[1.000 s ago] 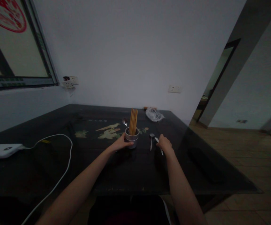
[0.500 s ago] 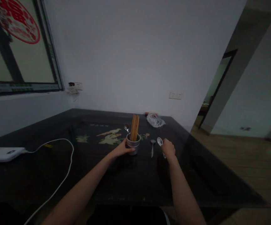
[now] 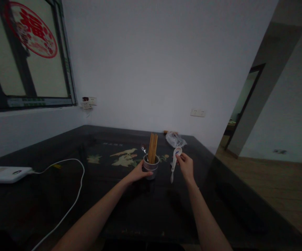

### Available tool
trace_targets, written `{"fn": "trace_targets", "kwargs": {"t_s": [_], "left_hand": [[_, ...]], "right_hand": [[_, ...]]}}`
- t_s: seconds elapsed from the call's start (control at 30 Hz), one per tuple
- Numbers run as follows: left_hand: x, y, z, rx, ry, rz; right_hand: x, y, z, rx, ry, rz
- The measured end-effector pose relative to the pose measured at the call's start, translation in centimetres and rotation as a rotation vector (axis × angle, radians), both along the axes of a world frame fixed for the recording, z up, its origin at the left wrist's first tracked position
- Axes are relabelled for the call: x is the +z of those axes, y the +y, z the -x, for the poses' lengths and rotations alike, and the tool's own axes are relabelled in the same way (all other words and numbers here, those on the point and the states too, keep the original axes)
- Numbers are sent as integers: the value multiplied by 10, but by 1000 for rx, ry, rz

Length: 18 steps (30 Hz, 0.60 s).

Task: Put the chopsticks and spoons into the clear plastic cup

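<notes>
My left hand (image 3: 137, 172) wraps the side of a small metal cup (image 3: 151, 167) that stands on the dark table (image 3: 114, 205). Upright wooden chopsticks (image 3: 152, 148) and a metal spoon (image 3: 144, 150) stick out of the cup. My right hand (image 3: 186, 165) pinches a white ceramic spoon (image 3: 175, 157) and holds it above the table, bowl end up, just right of the cup. A second metal spoon lies on the table under it, partly hidden.
A crumpled clear plastic bag (image 3: 175, 139) lies at the far edge by the wall. A white device (image 3: 6, 174) with a white cable (image 3: 72, 195) sits at the left. The table's right edge borders a wooden floor (image 3: 266, 188) and a doorway.
My right hand picked the white spoon up off the table and raised it upright. My left hand stayed on the cup. The camera tilted up slightly.
</notes>
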<state>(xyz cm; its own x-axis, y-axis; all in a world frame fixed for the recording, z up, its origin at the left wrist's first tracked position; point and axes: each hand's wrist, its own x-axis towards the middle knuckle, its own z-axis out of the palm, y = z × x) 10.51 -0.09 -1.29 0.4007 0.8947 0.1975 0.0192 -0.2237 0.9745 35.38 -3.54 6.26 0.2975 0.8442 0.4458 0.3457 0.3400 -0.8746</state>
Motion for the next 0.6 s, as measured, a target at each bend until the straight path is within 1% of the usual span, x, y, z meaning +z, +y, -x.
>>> {"fn": "trace_targets", "kwargs": {"t_s": [0.13,0.2,0.27,0.33,0.43,0.53,0.6], "left_hand": [[4,-3,0,-3,-7,0],[5,-4,-1,0,-7,-3],[4,-4,-2,4,-23,-7],[3,-3,-3,-2,-51,-9],[2,-2,-4,-20,-76,2],[2,-2,-4,-31,-90,13],[2,-2,-4,-29,-89,19]], "right_hand": [[22,-10,26,56,185,-145],[35,-14,42,104,195,-198],[44,-14,56,146,188,-208],[46,-11,70,176,194,-182],[42,-3,83,215,168,-132],[37,5,90,217,115,-111],[38,8,92,223,118,-122]]}}
